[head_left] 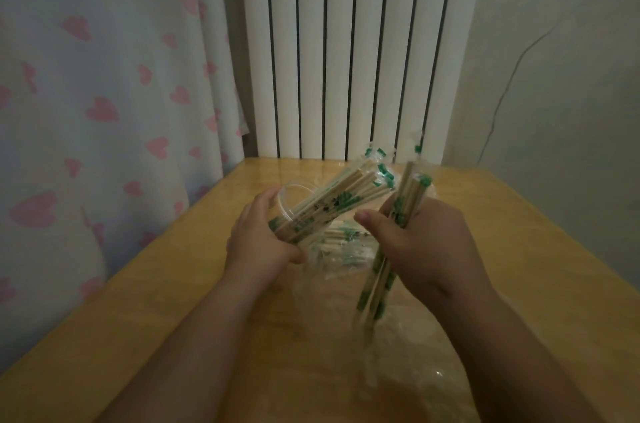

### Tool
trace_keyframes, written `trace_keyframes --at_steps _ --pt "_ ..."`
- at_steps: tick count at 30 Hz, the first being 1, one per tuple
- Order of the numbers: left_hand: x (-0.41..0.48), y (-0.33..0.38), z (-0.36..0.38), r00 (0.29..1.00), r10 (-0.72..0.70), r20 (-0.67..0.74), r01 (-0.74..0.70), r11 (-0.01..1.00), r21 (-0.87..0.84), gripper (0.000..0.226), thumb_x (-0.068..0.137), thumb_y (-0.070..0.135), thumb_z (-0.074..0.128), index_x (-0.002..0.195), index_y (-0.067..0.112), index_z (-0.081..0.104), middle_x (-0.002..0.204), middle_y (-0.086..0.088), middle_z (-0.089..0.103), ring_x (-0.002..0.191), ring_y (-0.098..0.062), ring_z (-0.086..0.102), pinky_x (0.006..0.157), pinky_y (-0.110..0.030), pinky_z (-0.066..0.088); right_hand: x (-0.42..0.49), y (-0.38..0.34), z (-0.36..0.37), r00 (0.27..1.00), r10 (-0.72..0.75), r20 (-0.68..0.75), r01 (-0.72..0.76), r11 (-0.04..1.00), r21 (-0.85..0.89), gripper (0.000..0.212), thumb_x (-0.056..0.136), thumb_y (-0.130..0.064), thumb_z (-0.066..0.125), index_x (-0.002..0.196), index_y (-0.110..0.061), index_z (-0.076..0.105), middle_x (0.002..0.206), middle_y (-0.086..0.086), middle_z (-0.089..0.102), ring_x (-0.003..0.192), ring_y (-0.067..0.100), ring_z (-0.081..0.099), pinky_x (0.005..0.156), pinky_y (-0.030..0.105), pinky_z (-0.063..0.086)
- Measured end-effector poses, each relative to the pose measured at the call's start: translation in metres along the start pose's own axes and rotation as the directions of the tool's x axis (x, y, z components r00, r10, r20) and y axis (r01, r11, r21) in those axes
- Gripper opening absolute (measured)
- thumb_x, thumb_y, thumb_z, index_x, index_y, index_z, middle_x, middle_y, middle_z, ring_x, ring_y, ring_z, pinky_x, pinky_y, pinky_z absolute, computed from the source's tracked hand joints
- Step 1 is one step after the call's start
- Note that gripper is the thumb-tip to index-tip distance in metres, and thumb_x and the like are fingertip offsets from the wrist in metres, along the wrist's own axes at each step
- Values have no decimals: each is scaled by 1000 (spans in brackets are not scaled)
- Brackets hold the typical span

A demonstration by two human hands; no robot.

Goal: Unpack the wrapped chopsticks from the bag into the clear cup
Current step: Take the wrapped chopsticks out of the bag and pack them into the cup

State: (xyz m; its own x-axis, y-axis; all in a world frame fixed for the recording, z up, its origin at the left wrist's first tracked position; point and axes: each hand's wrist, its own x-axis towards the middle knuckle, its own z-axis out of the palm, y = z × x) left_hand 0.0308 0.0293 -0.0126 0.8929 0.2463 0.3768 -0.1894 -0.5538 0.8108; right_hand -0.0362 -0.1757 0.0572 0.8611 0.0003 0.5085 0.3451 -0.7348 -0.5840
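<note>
A curtain (104,76) printed with pink hearts hangs at the far left, beside the wooden table (173,318). The left hand (258,242) has its fingers and thumb curled round the clear cup (289,188), which it holds tilted above the table with its mouth towards the right. A sheaf of wrapped chopsticks (332,204) sticks out of the cup, slanting up and to the right. The wrappers are clear plastic with green and dark print, too blurred to read, so no brand can be made out. Just below and between the hands lies the bag (346,251), crumpled clear plastic on the table with a few more wrapped pairs inside it. The right hand (426,242) is clamped on a second bundle (375,284), held nearly upright and close beside the sheaf in the cup. Its lower ends hang over the bag and its green-tipped tops rise above the fingers. A white ribbed radiator (346,41) stands behind the table, and a pale wall (554,76) with a thin crack is at the right
</note>
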Motion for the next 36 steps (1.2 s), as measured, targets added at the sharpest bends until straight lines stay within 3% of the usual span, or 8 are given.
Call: trace_keyframes --at_steps 6,12,19,25,27,32,34,36 --pt "-1 0 0 1000 1 -10 -1 1000 5 114 40 16 94 136 43 39 134 12 48 125 -18 45 100 -47 46 -3 -1 9 958 118 262 -84 987 -138 34 85 -47 65 66 -22 54 69 -1 60 64 16 60 64 39 55" --pt "-1 2 0 1000 20 -10 -20 1000 9 113 41 15 93 137 41 39 134 10 48 125 -19 45 100 -46 46 -3 -6 4 986 37 162 -26 997 -67 39 94 -43 54 65 -18 48 64 1 55 58 16 54 56 33 48" --pt "-1 3 0 1000 19 -9 -18 1000 21 113 41 15 92 137 42 39 134 11 49 123 -19 46 100 -46 47 -7 -8 9 952 37 304 13 986 -164 32 93 -48 53 68 -30 46 71 -5 57 65 13 57 67 38 56" --pt "-2 4 -1 1000 4 -5 -4 1000 23 113 43 14 93 138 43 38 127 17 46 124 -18 45 100 -47 46 -11 -16 -2 982 -187 3 184 967 -178 37 97 -45 39 63 -31 36 62 -10 49 54 6 46 48 24 37" --pt "-3 4 0 1000 9 -2 -9 1000 22 113 42 15 93 136 45 38 125 18 46 124 -18 46 100 -47 46 -12 -14 -2 967 -225 -119 216 973 -84 38 95 -42 42 59 -29 37 53 -9 44 45 7 41 43 23 31" --pt "-3 5 -1 1000 22 -4 -21 1000 22 113 41 15 92 137 42 39 133 12 49 124 -18 46 100 -47 46 -8 -7 -5 909 -74 -411 207 934 290 45 96 -32 56 55 -15 48 45 -3 44 47 12 53 40 10 35" --pt "-4 5 -1 1000 20 -3 -20 1000 21 113 41 15 91 138 42 39 134 11 49 125 -19 45 100 -47 46 -6 -6 -7 892 5 -451 185 908 377 42 91 -36 57 59 -9 55 48 5 50 50 14 56 42 14 37" --pt "-4 6 -1 1000 19 1 -19 1000 11 113 41 14 90 138 43 38 135 11 48 125 -20 45 100 -48 46 -5 -5 -8 892 62 -449 179 861 475 38 89 -37 59 62 -10 59 55 8 57 48 14 56 45 26 43"
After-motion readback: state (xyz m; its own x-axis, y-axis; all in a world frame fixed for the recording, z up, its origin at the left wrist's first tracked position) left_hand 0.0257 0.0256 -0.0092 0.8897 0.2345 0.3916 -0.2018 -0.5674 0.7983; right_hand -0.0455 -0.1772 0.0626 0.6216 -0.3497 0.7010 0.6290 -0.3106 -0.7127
